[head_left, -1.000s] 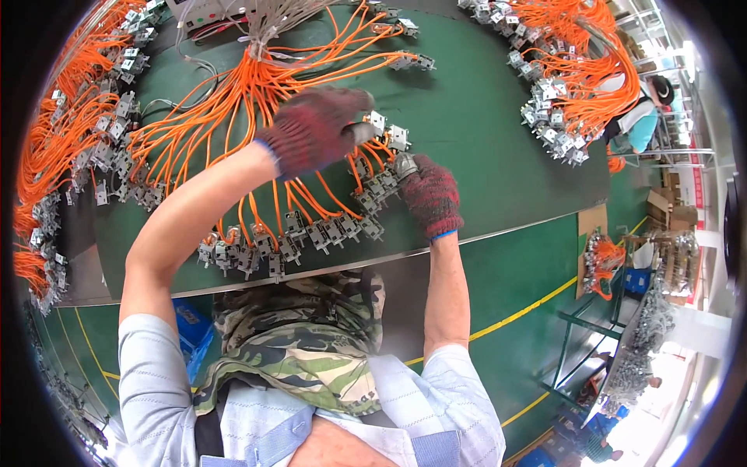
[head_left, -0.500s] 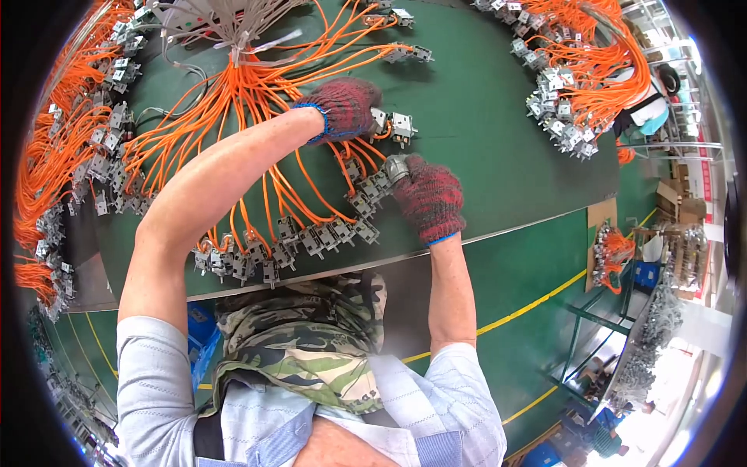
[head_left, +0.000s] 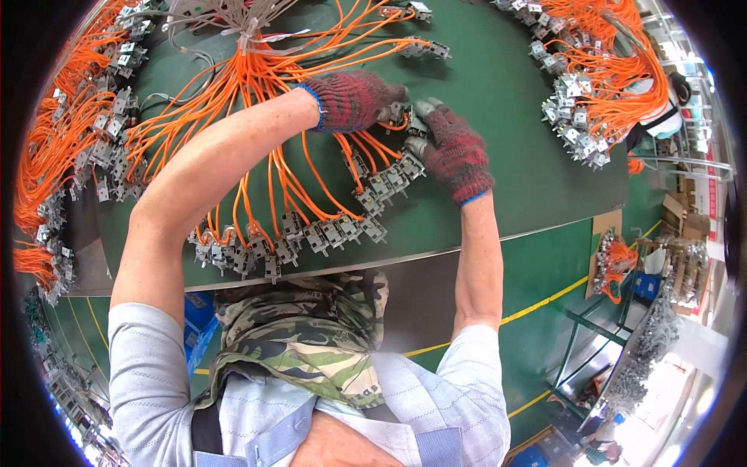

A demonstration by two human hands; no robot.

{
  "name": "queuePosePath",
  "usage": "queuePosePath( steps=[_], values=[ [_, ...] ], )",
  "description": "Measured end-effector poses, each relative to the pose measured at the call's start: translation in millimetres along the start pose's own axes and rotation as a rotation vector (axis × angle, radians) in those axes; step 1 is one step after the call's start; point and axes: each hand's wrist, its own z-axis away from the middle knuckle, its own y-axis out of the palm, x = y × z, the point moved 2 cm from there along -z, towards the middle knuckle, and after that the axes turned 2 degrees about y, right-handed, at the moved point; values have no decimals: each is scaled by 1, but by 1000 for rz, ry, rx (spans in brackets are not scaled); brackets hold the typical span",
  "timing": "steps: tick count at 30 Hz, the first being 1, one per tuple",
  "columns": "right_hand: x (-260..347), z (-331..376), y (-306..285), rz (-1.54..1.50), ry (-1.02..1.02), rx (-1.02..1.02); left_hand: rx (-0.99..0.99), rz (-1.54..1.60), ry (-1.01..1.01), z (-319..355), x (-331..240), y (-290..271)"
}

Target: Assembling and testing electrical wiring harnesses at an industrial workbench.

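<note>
My left hand (head_left: 354, 101), in a dark red and grey knitted glove with a blue cuff, closes on a small grey metal connector at the end of an orange cable (head_left: 394, 124). Just right of it, the thumb and fingers of my right hand (head_left: 457, 154), gloved alike, grip another grey connector (head_left: 416, 124). Part of each connector is hidden by the gloves. Below them, more grey connectors (head_left: 389, 184) lie side by side in a curved row. Their orange cables (head_left: 253, 78) fan out from a bundle of grey wires (head_left: 249, 29).
The green table (head_left: 513, 156) has its front edge just before my body. Heaps of orange cables with connectors lie along its left side (head_left: 66, 156) and at the far right (head_left: 615, 78). Beyond the right end stand a green metal frame (head_left: 595, 331) and a blue bin (head_left: 647, 285).
My right hand has moved up and to the right, from the end of the connector row to the connector beside my left hand. My left hand has shifted slightly right.
</note>
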Motion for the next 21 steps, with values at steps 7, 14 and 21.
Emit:
queuePosePath(
  steps=[7, 14, 21],
  values=[
    [5, -11, -12, 23, 28, 83, 1, 209, 73, -7, 14, 6],
    [-11, 2, 12, -129, 82, -173, -239, 230, -100, -24, 15, 15],
    [-5, 31, 9, -231, 103, -293, -251, -136, -44, -14, 2, 3]
  ],
)
